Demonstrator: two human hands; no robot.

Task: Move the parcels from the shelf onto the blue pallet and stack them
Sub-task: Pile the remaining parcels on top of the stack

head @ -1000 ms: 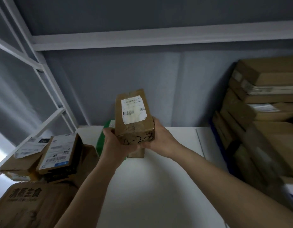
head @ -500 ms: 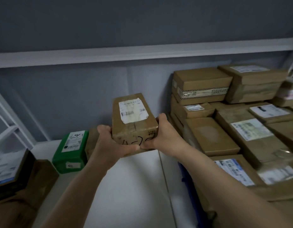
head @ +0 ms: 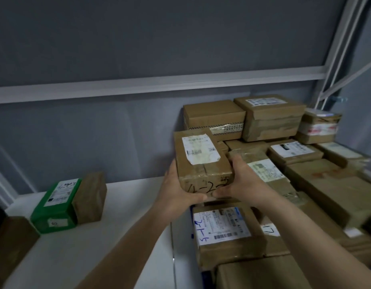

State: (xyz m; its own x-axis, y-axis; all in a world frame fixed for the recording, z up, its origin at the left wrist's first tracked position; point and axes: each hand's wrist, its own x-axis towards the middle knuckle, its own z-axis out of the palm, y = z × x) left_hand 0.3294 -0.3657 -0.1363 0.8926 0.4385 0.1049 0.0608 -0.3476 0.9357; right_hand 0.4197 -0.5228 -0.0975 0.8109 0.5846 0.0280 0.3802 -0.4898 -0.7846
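Observation:
I hold a small brown parcel [head: 201,161] with a white label on top and handwriting on its near end. My left hand [head: 178,190] grips its left side and my right hand [head: 243,180] grips its right side, thumbs on the near end. The parcel hangs above the left edge of a stack of brown parcels [head: 295,184] that fills the right half of the view. A sliver of the blue pallet [head: 206,275] shows under the stack at the bottom. A labelled parcel [head: 224,230] lies just below my hands.
On the white shelf surface [head: 126,226] to the left stand a green box [head: 57,203] and a brown box [head: 91,197] side by side. Another brown box [head: 9,243] sits at the far left edge. A grey wall and a white shelf rail [head: 138,85] are behind.
I have turned to the right with the parcel in both hands. The parcel has moved from over the white shelf surface to above the stack of parcels on the right.

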